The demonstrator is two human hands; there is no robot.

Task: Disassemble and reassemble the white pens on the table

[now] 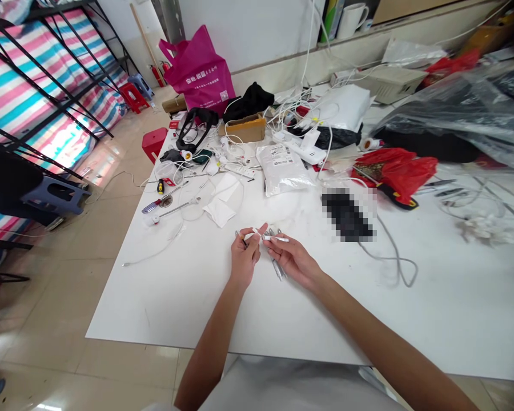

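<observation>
My left hand (245, 260) is closed above the table, near its middle. Its fingers grip a slim dark pen (240, 237), and a small white piece (256, 231) shows at the fingertips. Close against it, my right hand (293, 260) pinches a short white pen-like stick (277, 238) lying almost level. The stick's left end meets my left fingertips; whether the two white parts are joined I cannot tell. Several silver-grey pens (277, 269) lie on the table (175, 302) under and between my hands, partly hidden by the right one.
White tissue (221, 205), a plastic-wrapped packet (282, 168) and screwdrivers (156, 204) lie beyond my hands. A pixelated dark object (346, 214) and a grey cable (398, 257) are to the right. Farther back are tangled cables, a red plastic bag (400, 171) and a magenta bag (203, 74).
</observation>
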